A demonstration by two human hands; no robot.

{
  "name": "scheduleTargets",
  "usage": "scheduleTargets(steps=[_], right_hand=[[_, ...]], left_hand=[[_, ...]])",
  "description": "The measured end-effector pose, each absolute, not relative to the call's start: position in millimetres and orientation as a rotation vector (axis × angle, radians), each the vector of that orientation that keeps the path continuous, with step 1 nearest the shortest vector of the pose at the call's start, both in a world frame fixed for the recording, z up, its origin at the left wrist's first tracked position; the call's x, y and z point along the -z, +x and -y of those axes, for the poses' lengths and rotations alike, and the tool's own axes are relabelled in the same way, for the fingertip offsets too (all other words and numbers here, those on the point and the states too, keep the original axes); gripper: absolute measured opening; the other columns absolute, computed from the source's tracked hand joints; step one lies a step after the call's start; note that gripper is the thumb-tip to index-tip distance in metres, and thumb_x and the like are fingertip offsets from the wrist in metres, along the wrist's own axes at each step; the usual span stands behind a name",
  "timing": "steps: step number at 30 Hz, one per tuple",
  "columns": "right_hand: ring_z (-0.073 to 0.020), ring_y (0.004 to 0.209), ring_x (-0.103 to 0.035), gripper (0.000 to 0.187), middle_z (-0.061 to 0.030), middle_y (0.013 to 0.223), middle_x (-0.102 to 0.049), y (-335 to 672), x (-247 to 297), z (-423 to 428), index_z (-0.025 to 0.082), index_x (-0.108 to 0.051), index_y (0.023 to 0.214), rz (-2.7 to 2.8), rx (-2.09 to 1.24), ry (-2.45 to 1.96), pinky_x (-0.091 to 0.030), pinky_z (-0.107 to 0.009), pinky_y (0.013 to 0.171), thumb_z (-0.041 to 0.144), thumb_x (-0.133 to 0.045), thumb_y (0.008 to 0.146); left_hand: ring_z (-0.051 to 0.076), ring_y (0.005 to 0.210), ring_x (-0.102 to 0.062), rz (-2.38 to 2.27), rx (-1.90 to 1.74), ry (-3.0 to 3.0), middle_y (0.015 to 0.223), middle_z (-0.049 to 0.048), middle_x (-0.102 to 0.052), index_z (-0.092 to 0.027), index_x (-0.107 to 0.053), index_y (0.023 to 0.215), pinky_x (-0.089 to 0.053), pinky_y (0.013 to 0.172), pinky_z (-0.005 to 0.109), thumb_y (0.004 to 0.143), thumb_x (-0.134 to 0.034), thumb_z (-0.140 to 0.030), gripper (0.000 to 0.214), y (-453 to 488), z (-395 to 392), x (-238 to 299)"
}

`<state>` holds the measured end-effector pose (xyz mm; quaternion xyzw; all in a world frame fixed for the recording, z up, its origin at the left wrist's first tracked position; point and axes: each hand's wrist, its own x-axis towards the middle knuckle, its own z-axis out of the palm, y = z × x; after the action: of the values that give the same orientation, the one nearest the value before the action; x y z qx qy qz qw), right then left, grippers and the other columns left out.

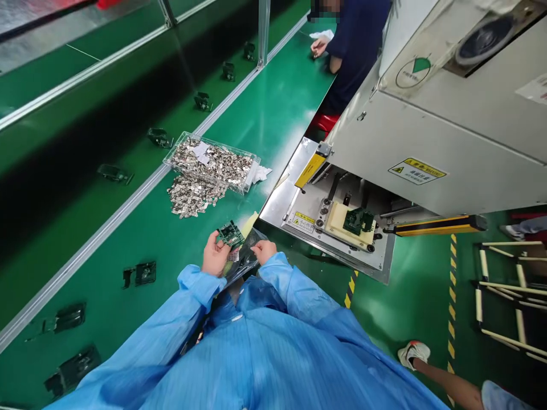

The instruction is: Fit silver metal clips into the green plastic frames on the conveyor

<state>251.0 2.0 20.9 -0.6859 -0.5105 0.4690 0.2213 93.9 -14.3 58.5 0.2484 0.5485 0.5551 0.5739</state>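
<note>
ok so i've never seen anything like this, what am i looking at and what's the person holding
This view comes from a camera worn on the person's head, looking down at their hands. Their left hand holds a small green circuit board. Their right hand is beside it, near a clear plastic bag. They wear a blue smock. On the green workbench sits a clear tray of small silver metal pieces, with more spilled in front. At right, a grey machine has another green board on a cream fixture.

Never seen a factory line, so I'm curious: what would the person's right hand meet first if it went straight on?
From the right hand, probably the green circuit board held in the left hand, though depth is hard to judge.
</note>
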Motion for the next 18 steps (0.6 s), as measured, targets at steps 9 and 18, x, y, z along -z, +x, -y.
scheduleTargets(steps=[9, 18], right_hand=[[-0.0172, 0.072, -0.06, 0.011, -0.0042, 0.085, -0.062, 250, -130, 16, 0.022, -0.074, 0.079, 1.329, -1.076, -1.507, -0.051, -0.029, 0.063, 0.03, -0.066, 0.077], [-0.0234, 0.094, -0.055, 0.006, -0.009, 0.1, -0.056, 231, -140, 19, 0.019, -0.067, 0.074, 1.301, -0.708, -1.489, -0.047, -0.038, 0.081, 0.024, -0.065, 0.078]], left_hand=[[0.021, 0.093, -0.069, -1.187, -1.365, 0.718, 0.102, 0.0074, -0.068, -0.022, -0.046, 0.116, -0.057, 0.081, 0.032, 0.069, -0.075, -0.039, 0.057, 117, 20, -104], [0.02, 0.095, -0.068, -1.168, -1.355, 0.864, 0.104, 0.009, -0.068, -0.021, -0.044, 0.121, -0.055, 0.084, 0.03, 0.082, -0.064, -0.033, 0.046, 136, 31, -125]])
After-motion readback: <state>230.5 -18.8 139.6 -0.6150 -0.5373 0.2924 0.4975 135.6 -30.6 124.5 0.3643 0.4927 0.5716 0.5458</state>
